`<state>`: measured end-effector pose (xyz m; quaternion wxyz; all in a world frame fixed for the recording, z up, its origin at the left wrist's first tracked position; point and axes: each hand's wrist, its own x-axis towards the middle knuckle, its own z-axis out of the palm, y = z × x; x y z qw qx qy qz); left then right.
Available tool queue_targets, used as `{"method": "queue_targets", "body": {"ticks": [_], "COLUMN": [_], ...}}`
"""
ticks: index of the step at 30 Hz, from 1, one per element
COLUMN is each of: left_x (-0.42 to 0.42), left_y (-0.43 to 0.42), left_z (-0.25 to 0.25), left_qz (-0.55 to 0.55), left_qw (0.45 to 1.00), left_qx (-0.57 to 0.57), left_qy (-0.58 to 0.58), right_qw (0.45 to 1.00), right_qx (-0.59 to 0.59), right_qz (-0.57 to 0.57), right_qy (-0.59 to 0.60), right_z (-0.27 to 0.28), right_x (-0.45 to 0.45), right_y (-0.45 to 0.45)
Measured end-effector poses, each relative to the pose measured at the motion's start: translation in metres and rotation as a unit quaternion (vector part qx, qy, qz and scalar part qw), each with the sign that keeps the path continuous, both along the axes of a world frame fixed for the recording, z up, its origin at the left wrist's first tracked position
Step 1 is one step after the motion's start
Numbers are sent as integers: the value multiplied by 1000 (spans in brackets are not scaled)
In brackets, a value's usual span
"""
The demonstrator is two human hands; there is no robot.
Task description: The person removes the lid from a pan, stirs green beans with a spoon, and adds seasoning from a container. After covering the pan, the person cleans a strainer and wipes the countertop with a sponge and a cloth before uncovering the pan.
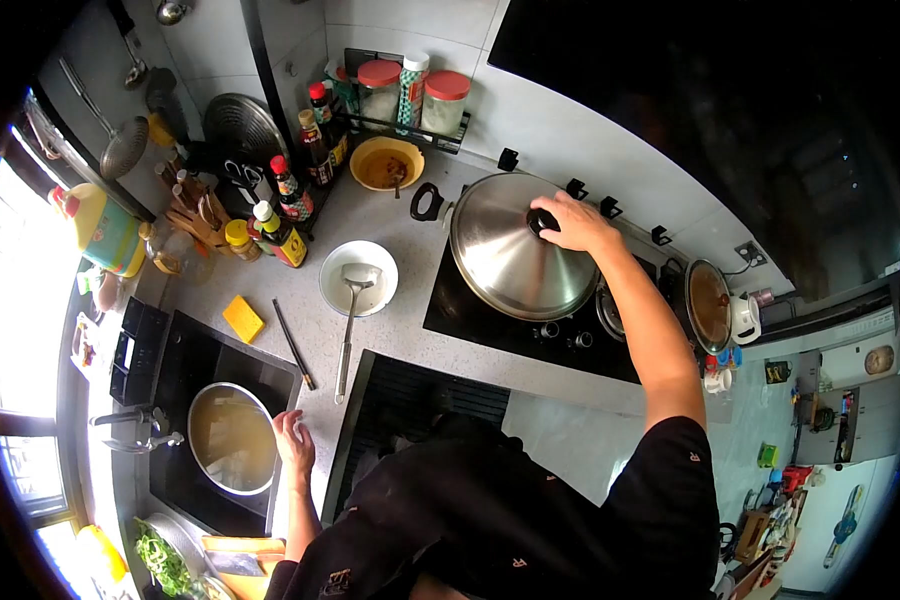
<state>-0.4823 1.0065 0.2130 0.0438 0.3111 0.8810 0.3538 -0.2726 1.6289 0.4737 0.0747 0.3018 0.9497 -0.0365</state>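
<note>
My right hand is closed around the black knob of a shiny domed lid, which lies over a pan on the black cooktop. The pan's black side handle sticks out to the left; its contents are hidden. My left hand hangs by the sink's right edge with fingers apart and nothing in it. Beside it, inside the dark sink, stands a round metal basin of cloudy water. A metal spatula rests across a white bowl on the counter.
Chopsticks and a yellow sponge lie near the sink. A yellow bowl of brown sauce with a spoon stands at the back, beside sauce bottles. A glass-lidded pot is at the right. The faucet reaches over the sink.
</note>
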Motion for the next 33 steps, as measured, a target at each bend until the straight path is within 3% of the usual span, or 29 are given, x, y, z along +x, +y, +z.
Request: {"method": "queue_targets", "body": {"ticks": [8, 24, 27, 29, 31, 33], "left_x": [-7, -5, -7, -9, -7, -4], "left_y": [-2, -11, -12, -16, -18, -18], "left_z": [-4, -2, -6, -13, -15, -17], "left_qz": [-26, -34, -47, -55, -49, -42], "left_qw": [1000, 999, 999, 998, 999, 999], "left_qx": [-4, -25, -24, -14, -5, 5], "left_qy": [13, 11, 13, 16, 1, 8], "right_qw": [998, 981, 969, 938, 901, 868], "right_qx": [-52, 136, 123, 67, 115, 106], "right_qz": [-4, -136, -197, -299, -333, -410], "right_qy": [17, 8, 82, 163, 253, 257], "right_z": [-7, -10, -2, 12, -20, -44], "right_x": [2, -16, -1, 24, 75, 127], "right_y": [5, -13, -1, 7, 30, 27]}}
